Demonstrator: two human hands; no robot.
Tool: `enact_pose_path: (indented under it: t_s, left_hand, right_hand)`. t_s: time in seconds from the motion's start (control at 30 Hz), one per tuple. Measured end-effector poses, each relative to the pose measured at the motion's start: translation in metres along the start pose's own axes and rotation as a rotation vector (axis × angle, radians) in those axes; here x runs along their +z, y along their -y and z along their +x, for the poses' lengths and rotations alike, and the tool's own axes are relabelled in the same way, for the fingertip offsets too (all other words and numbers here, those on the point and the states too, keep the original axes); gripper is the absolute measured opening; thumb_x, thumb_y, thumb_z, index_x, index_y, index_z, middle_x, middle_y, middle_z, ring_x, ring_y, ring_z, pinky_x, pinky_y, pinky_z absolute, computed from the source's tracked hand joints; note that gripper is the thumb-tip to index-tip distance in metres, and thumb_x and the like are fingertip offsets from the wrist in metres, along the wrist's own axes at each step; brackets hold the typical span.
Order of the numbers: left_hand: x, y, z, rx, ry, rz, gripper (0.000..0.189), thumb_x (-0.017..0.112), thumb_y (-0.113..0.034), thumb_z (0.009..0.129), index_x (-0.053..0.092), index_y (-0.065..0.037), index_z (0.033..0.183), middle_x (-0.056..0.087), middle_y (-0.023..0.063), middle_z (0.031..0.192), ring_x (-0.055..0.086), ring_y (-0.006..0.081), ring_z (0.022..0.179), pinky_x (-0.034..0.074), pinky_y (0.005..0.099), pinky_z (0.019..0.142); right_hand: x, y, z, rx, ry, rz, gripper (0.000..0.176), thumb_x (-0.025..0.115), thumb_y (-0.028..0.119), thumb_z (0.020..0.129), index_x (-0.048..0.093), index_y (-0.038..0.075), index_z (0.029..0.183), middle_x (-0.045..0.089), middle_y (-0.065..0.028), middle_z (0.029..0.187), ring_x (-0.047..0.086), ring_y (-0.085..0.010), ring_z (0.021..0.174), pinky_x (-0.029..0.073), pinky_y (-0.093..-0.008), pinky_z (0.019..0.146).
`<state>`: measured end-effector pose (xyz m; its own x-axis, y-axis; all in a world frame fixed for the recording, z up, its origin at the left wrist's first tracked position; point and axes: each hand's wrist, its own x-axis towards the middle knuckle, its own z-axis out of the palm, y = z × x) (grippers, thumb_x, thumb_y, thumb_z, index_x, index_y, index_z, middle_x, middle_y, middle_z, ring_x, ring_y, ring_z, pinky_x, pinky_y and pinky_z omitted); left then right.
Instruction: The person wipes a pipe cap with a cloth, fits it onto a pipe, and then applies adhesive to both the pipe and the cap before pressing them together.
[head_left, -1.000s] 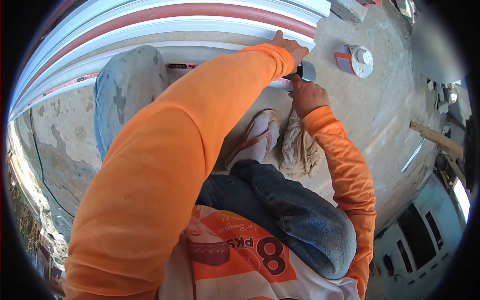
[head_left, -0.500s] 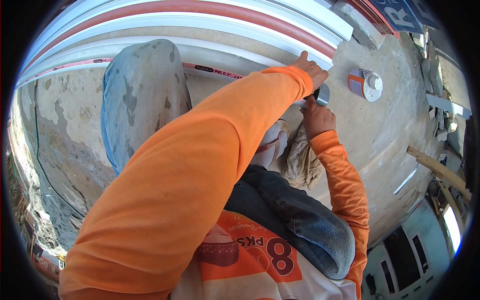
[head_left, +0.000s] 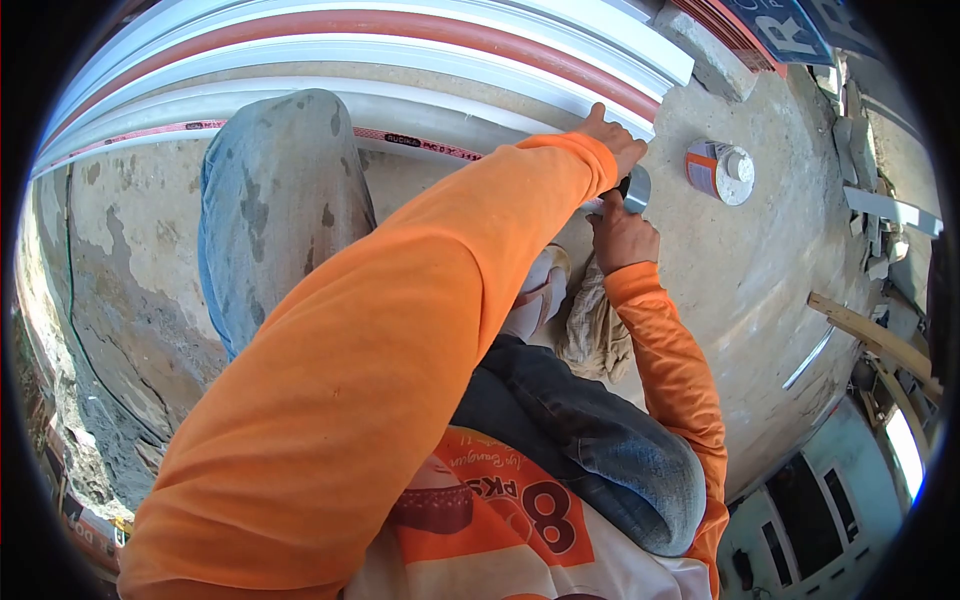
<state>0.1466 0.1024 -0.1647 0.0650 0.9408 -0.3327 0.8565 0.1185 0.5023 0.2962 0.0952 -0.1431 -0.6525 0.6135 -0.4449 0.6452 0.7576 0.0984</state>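
A long pale PVC pipe [head_left: 430, 145] with a pink and black printed strip runs under my left sleeve toward a grey ring-shaped pipe end [head_left: 638, 190] with a dark inside. My left hand [head_left: 614, 142] is closed at the top of this end, its fingers curled and partly hidden. Just below, my right hand [head_left: 627, 240] grips the lower side of the same end, with a digit up by the rim. My left forearm hides the pipe between the printed strip and the hands. A crumpled tan cloth [head_left: 597, 330] lies below my right hand, beside my foot.
A white can with an orange label [head_left: 720, 172] stands on the concrete floor to the right. White profiles and a red-brown pipe [head_left: 400, 22] lie along the top. A concrete block [head_left: 705, 50] sits at their end. Wooden planks [head_left: 870, 335] and rubble are at far right.
The whole view has shifted slightly, with the can and pipes a little further left. Both hands stay at the pipe end, with little visible change in their hold.
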Motion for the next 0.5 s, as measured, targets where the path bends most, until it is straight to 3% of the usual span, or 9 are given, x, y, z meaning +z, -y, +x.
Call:
enact_pose_path:
  t_s: [0.17, 0.23, 0.47, 0.5]
  left_hand:
    - [0.0005, 0.0003, 0.0001, 0.006, -0.013, 0.014, 0.023, 0.058, -0.015, 0.083, 0.061, -0.012, 0.106, 0.069, 0.0084, 0.092, 0.063, 0.0217, 0.093, 0.033, 0.0442, 0.090]
    - [0.0000, 0.0002, 0.0006, 0.001, -0.034, 0.022, 0.027, 0.061, -0.011, 0.078, 0.060, -0.012, 0.105, 0.069, 0.0051, 0.083, 0.065, 0.0221, 0.083, 0.034, 0.0421, 0.084]
    - [0.0035, 0.0024, 0.0040, -0.001, -0.043, 0.015, 0.029, 0.060, -0.010, 0.077, 0.060, -0.013, 0.107, 0.069, 0.0051, 0.083, 0.065, 0.0225, 0.084, 0.034, 0.0424, 0.083]
    - [0.0042, 0.0021, 0.0038, -0.004, -0.052, 0.020, 0.030, 0.060, -0.010, 0.077, 0.060, -0.014, 0.107, 0.069, 0.0052, 0.083, 0.065, 0.0225, 0.085, 0.034, 0.0424, 0.083]
  right_hand:
    - [0.0029, 0.0000, 0.0006, 0.036, 0.027, 0.013, 0.033, 0.066, 0.036, 0.083, 0.048, 0.012, 0.097, 0.066, -0.0189, 0.072, 0.066, -0.0386, 0.067, 0.052, -0.0467, 0.058]
    - [0.0030, -0.0005, 0.0000, 0.028, 0.011, 0.021, 0.033, 0.066, 0.036, 0.084, 0.048, 0.012, 0.097, 0.066, -0.0183, 0.071, 0.066, -0.0383, 0.067, 0.052, -0.0464, 0.058]
    - [-0.0003, 0.0026, -0.0009, 0.074, 0.003, -0.019, 0.030, 0.066, 0.035, 0.084, 0.049, 0.014, 0.097, 0.066, -0.0166, 0.070, 0.067, -0.0368, 0.067, 0.052, -0.0452, 0.057]
    - [-0.0002, 0.0026, -0.0022, 0.052, -0.033, -0.015, 0.022, 0.062, 0.031, 0.085, 0.050, 0.014, 0.095, 0.066, -0.0153, 0.067, 0.067, -0.0354, 0.064, 0.052, -0.0454, 0.055]
